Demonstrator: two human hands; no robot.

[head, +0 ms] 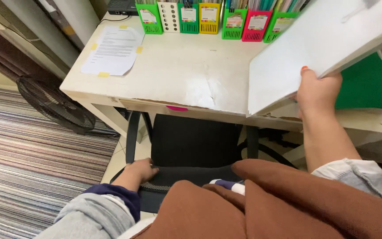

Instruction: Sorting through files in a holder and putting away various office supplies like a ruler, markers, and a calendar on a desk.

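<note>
Holding a white binder over the desk while your other hand rests on the chair.

Your right hand grasps the lower edge of a large flat white binder, thumb on top, keeping it tilted in the air above the right end of the worn cream wooden desk; it is lifted, not yet set down. A green sheet lies on the desk under it. Your left hand lies loosely curled on the front edge of the black mesh office chair, which is pushed under the desk. A row of green, yellow and pink plastic file holders lines the back of the desk, and a taped-down printed paper sits at its left corner. A black floor fan stands on the striped rug.
</note>
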